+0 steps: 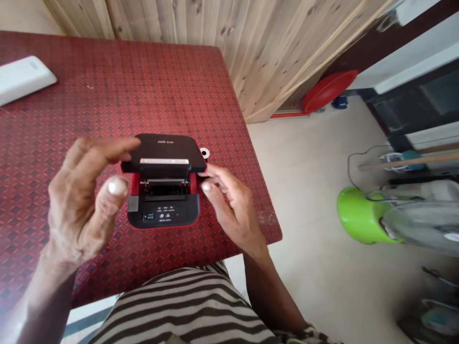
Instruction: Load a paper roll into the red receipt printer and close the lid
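A small black and red printer (163, 210) sits on the red patterned table (107, 91), its black lid (163, 152) raised and the inner bay showing. My left hand (84, 200) is at the printer's left side, forefinger on the lid's left edge, thumb by the red body. My right hand (229, 203) is at the right side, fingertips pressed to the printer's right edge just under the lid. A small white ring-shaped part (204, 153) lies on the table behind the lid's right corner.
A white flat device (21, 79) lies at the table's far left. Wooden panelling stands behind the table. On the floor to the right are a green-based fan (366, 215), a red lid (328, 90) and cables. The table's right edge is close to my right hand.
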{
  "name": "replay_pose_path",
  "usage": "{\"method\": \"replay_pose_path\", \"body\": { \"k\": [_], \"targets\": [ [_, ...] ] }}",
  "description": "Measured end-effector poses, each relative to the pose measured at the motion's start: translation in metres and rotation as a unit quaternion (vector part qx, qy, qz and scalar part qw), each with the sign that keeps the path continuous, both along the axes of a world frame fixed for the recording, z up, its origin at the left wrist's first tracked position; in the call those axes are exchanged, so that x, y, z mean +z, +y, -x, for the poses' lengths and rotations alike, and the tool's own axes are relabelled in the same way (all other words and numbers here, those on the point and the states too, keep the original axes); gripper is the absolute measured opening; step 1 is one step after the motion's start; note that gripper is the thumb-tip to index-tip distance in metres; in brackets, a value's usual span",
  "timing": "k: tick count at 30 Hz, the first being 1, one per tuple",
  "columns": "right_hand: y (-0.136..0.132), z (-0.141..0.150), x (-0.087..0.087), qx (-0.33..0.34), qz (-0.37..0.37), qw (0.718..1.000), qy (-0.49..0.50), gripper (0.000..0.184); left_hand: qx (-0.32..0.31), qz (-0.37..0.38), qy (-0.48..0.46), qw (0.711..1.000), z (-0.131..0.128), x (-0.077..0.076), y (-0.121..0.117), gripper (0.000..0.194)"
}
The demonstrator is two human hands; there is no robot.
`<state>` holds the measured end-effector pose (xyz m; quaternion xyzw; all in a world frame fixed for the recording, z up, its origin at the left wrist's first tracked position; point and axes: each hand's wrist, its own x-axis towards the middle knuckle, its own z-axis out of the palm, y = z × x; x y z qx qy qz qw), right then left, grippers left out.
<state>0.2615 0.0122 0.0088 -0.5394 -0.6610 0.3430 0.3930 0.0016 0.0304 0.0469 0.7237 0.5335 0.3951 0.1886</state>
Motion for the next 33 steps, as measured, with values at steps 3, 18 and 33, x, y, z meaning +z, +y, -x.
{"method": "replay_pose_path", "body": {
  "k": [3, 18, 33],
  "targets": [
    [-0.001, -0.004, 0.004, -0.035, -0.047, 0.998, -0.002, 0.034, -0.066, -0.046, 0.057, 0.995, 0.004, -0.011, -0.010, 0.042],
    [-0.009, 0.012, -0.005, 0.055, -0.219, 0.951, -0.211, 0.034, -0.090, -0.116, 0.209, 0.967, 0.007, -0.035, -0.031, 0.073],
    [-0.025, 0.013, -0.013, 0.017, -0.193, 0.973, -0.126, 0.045, 0.057, -0.001, 0.059, 0.997, 0.009, -0.044, -0.045, 0.051]
  ]
}}
